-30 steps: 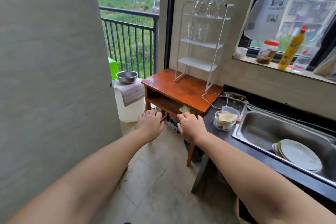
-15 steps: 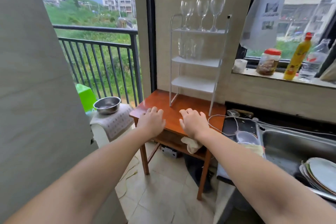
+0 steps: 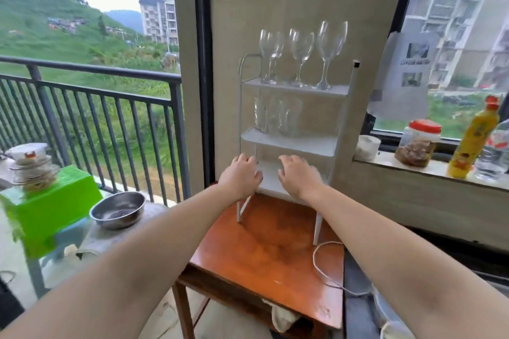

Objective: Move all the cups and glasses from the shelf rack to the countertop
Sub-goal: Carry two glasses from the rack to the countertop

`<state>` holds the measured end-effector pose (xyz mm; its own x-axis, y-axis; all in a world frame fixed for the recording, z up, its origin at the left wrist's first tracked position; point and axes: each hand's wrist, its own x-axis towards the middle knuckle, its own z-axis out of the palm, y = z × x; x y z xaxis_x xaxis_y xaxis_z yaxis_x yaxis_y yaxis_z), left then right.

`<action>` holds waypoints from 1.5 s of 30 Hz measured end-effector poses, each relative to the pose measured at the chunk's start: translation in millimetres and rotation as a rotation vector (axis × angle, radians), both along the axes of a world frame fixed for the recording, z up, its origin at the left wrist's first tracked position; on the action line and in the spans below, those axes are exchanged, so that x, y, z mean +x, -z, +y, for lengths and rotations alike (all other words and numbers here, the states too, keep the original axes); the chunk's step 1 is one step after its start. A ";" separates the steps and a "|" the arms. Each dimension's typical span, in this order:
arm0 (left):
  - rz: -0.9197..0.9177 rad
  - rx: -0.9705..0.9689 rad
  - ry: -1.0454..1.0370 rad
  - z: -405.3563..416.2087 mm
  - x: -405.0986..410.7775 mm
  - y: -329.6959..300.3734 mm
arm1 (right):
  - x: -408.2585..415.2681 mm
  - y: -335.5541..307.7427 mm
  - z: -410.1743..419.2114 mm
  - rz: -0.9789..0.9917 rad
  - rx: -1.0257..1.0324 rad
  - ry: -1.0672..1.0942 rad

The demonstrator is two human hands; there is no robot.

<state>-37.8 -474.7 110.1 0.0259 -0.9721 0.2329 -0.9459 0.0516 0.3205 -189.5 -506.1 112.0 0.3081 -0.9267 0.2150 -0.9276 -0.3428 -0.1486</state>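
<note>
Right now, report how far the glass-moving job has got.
Done: nothing; the wine glasses stand on the shelf rack's top tier, the tumblers on the middle. In hand: nothing; the left hand and right hand hover empty at the bottom tier. Left: every glass.

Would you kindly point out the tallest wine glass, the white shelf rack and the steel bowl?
tallest wine glass point(image 3: 331, 38): head view, on its bowl.
white shelf rack point(image 3: 289, 143): head view, on the middle shelf's front edge.
steel bowl point(image 3: 118, 210): head view, on its inner wall.

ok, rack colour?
White rack, metal frame and shelves alike; head view, the only one.
</note>
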 end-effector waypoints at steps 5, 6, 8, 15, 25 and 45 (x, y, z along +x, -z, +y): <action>0.132 0.056 0.009 -65.6 -4.9 -21.8 | 7.8 -24.7 -61.9 -0.137 -0.004 0.011; 0.182 0.049 0.011 -76.7 -5.1 -24.9 | 9.4 -29.4 -72.7 -0.182 -0.011 0.026; 0.265 0.014 0.004 -101.8 -6.1 -29.9 | 11.4 -37.0 -98.8 -0.301 -0.008 0.077; 0.590 0.028 -0.097 -179.1 -9.0 -42.1 | 16.3 -43.7 -167.2 -0.697 0.131 0.242; 1.315 0.176 0.030 -226.0 -5.5 -47.3 | 45.1 -51.0 -197.9 -1.243 0.290 0.182; 1.472 0.118 -0.092 -121.4 -13.3 -53.3 | 19.4 -52.5 -110.8 -1.258 0.117 0.167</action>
